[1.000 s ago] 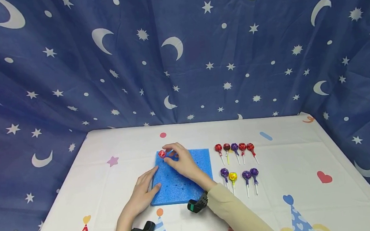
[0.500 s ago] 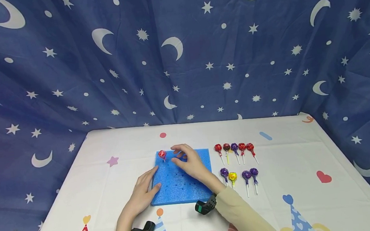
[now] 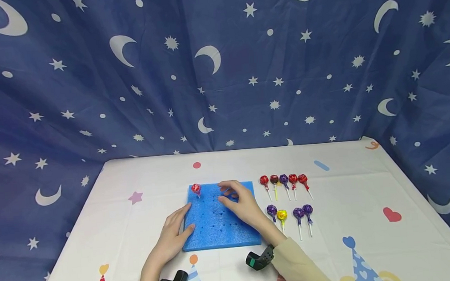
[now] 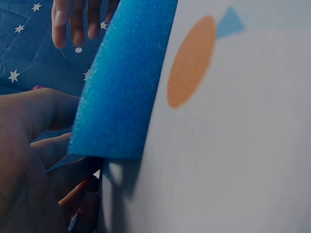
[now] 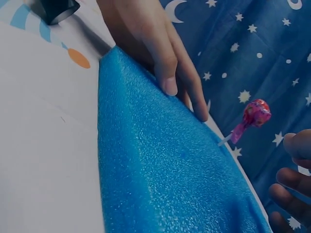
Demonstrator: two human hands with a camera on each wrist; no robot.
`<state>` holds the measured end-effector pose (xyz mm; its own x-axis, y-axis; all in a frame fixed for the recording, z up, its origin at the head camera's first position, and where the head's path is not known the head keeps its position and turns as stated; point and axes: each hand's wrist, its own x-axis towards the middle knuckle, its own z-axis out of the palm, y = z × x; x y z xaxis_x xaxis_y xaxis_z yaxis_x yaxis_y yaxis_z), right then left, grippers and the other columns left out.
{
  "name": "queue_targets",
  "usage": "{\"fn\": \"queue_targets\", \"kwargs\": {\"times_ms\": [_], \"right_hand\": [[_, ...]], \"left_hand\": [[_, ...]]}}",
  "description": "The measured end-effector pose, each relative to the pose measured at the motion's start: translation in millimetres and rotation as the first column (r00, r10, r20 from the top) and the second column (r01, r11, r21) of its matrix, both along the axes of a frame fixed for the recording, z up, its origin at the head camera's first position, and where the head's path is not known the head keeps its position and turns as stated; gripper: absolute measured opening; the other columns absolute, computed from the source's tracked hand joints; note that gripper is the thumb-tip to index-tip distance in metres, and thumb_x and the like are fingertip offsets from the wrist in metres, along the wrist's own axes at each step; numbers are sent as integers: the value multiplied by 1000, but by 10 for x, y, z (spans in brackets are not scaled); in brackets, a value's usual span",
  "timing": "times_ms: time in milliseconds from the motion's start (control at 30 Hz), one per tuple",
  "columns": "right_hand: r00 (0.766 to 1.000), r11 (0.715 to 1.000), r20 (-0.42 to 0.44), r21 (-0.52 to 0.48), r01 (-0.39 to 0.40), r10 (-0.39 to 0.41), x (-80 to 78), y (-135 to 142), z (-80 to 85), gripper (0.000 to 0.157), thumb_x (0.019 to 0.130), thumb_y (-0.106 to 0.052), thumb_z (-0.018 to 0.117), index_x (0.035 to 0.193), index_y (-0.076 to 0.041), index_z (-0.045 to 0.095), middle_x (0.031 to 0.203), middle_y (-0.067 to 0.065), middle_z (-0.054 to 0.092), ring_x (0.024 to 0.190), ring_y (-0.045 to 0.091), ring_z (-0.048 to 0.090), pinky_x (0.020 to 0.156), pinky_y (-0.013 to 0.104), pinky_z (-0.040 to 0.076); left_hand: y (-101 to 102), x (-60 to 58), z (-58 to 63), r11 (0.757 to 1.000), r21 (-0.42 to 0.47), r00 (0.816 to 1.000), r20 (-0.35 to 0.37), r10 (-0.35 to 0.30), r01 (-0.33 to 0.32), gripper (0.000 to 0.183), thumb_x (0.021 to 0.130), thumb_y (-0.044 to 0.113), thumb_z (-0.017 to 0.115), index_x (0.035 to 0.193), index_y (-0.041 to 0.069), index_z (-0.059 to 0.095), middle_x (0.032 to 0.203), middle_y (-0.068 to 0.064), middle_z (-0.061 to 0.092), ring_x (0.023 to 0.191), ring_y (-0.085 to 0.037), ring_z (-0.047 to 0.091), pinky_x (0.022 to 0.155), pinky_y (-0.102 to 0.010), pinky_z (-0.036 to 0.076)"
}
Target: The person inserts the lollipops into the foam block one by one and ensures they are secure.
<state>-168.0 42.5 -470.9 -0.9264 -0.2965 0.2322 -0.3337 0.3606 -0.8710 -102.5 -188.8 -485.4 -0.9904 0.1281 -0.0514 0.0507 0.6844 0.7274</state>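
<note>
A blue foam block [image 3: 217,239], dotted with small holes, lies flat on the table. Near its far left corner a lollipop [image 3: 196,188] in a red and pink wrapper stands with its stick in the foam; the right wrist view shows this lollipop [image 5: 256,113] leaning slightly. My left hand [image 3: 171,232] rests on the block's left edge, thumb over the top and fingers along the side. Over the block's right half is my right hand [image 3: 244,203], fingers loosely bent with nothing between them.
To the right of the block lie several loose lollipops in two rows: a far row with red lollipops [image 3: 293,179] and a near row with a yellow lollipop [image 3: 281,215] among purple ones. A blue star-and-moon curtain [image 3: 247,125] hangs behind the white patterned table [image 3: 359,200].
My right hand has let go of the red and pink lollipop and moved right, away from it. That lollipop stays standing in the foam. My left hand has kept its place.
</note>
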Motion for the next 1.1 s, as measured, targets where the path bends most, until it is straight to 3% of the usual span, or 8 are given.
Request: {"fn": "queue_targets", "kwargs": {"times_ms": [233,733,1100], "right_hand": [[999,999,-30,-35,23,-24,107,76,29,32,90,-18,67,121,-14,63,115,5,66,104,21,61,91,45,50],[995,999,-85,-12,44,-45,439,351,140,30,91,-23,66,121,-18,63,117,4,65,108,16,60,93,39,51],[993,994,-55,-33,105,-107,635,623,184,32,89,-20,68,121,-15,63,118,0,64,109,16,58,95,37,49]], "left_hand": [[-7,-10,0,1000,0,1000,5,-7,7,60,96,23,55,151,14,31,155,-16,33,145,-38,20,112,-68,21],[-6,-8,12,1000,-17,1000,-9,-14,14,60,97,24,55,151,14,31,155,-16,33,145,-39,21,112,-68,21],[3,-9,-19,1000,-20,999,-30,-17,16,60,96,24,55,151,13,32,154,-17,35,144,-40,22,111,-69,22]]}}
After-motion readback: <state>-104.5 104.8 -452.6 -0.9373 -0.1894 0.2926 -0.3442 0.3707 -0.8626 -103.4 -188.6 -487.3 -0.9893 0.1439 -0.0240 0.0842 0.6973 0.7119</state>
